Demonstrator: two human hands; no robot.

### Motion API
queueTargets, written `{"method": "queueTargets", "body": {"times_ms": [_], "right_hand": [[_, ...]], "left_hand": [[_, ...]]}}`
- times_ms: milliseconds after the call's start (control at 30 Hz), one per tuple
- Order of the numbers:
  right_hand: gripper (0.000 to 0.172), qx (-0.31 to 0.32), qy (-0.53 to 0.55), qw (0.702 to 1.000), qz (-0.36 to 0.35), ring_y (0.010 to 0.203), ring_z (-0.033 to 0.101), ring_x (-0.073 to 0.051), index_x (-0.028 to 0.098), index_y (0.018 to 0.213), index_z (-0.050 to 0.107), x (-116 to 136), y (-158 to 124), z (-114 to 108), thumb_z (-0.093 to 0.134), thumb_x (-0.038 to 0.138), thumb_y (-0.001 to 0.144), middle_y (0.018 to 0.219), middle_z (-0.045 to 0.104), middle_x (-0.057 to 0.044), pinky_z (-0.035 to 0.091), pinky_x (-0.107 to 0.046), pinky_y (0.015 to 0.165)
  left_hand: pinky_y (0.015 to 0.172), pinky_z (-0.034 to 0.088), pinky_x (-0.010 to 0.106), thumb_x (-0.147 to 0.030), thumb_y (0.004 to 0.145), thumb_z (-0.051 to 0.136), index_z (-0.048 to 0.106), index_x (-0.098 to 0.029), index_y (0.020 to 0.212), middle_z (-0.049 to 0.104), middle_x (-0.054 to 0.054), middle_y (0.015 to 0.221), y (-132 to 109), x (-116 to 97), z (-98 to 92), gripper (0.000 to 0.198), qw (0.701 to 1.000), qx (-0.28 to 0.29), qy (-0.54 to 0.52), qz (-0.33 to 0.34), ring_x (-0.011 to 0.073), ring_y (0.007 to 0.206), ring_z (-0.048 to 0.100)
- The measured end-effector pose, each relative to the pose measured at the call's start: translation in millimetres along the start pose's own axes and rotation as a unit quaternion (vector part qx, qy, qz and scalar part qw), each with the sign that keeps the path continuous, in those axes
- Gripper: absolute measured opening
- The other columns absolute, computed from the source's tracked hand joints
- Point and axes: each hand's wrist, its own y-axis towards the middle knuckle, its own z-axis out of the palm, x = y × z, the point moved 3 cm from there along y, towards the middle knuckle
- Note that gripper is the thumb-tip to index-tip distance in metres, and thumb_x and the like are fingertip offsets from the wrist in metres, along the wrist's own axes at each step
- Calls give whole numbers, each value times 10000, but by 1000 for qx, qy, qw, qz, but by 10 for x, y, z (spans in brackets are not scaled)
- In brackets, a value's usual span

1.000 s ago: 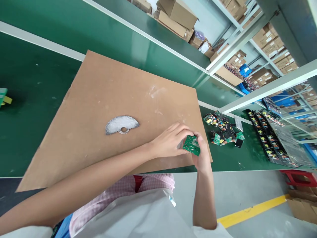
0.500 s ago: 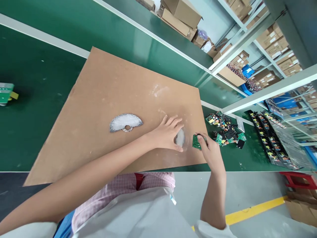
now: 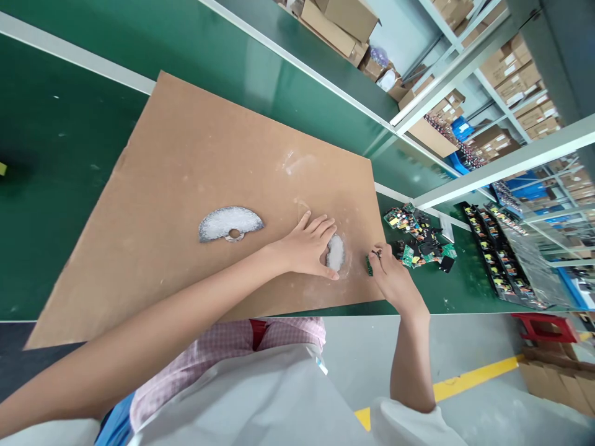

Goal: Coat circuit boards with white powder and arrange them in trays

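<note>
My left hand [image 3: 309,249] lies with its fingers spread on the brown cardboard sheet [image 3: 232,161]. Beside its palm and thumb is a small whitish-grey piece [image 3: 335,253], partly hidden by the hand. My right hand [image 3: 393,275] pinches a small green circuit board [image 3: 369,265] at the cardboard's right edge; most of the board is covered by my fingers. To the left, a grey-white half-disc [image 3: 230,224] with a round notch in its lower edge rests flat on the cardboard.
A heap of circuit boards [image 3: 421,238] sits on the green table right of the cardboard. Farther right stand long black trays [image 3: 499,254] with components in rows. A metal frame post [image 3: 493,164] crosses the right side. A red stool [image 3: 546,327] is on the floor.
My right hand has turned the circuit board so it now shows edge-on. My left hand stays beside the small whitish piece. The whole view has shifted slightly.
</note>
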Motion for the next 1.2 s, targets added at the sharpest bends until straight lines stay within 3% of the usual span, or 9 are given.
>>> {"method": "queueTargets", "body": {"times_ms": [233, 467, 633, 800, 1000, 1200], "right_hand": [[195, -24, -17, 1000, 5, 682, 572, -241, 197, 963, 418, -47, 2, 37, 270, 325, 959, 773, 569, -48, 331, -278, 551], [169, -86, -15, 996, 0, 573, 535, -190, 181, 888, 420, -63, 10, 69, 294, 278, 947, 806, 580, -71, 291, -264, 503], [217, -119, 19, 992, -31, 573, 527, -169, 187, 905, 481, 249, -76, 9, 299, 285, 971, 756, 592, -38, 306, -241, 520], [230, -71, -82, 991, -74, 564, 524, -159, 157, 933, 506, 641, -67, 93, 293, 227, 984, 692, 576, -29, 254, -236, 491], [210, -44, -240, 969, -46, 551, 522, -137, 149, 960, 513, 749, -9, 248, 318, 217, 1000, 678, 574, -26, 186, -239, 477], [219, -66, -298, 951, -41, 586, 551, -153, 150, 956, 516, 883, 180, 200, 319, 232, 1005, 726, 604, -53, 181, -253, 477]], "left_hand": [[1102, 15, 547, -591, 760, 505, 258, -53, 1401, 196, 202, 1501, -17, -22, 2, 873, 998, 33, 46, -19, 327, 1396, 93], [1103, 20, 558, -627, 766, 501, 290, -21, 1389, 243, 216, 1481, -6, -97, 42, 894, 996, -1, 85, -35, 344, 1383, 132], [1103, 26, 552, -635, 769, 487, 306, -31, 1387, 262, 206, 1477, 3, -88, 80, 883, 995, -15, 87, -41, 343, 1378, 155], [1104, 36, 549, -632, 757, 512, 314, -17, 1379, 265, 201, 1477, 4, -92, 81, 896, 994, -14, 91, -51, 324, 1381, 157], [1112, 45, 538, -590, 755, 565, 324, -11, 1374, 257, 193, 1483, -7, -140, 65, 881, 994, -2, 93, -63, 312, 1386, 148], [1107, 43, 556, -590, 727, 601, 342, -22, 1366, 293, 197, 1467, 1, -155, 59, 893, 994, -10, 86, -65, 320, 1378, 173]]}}
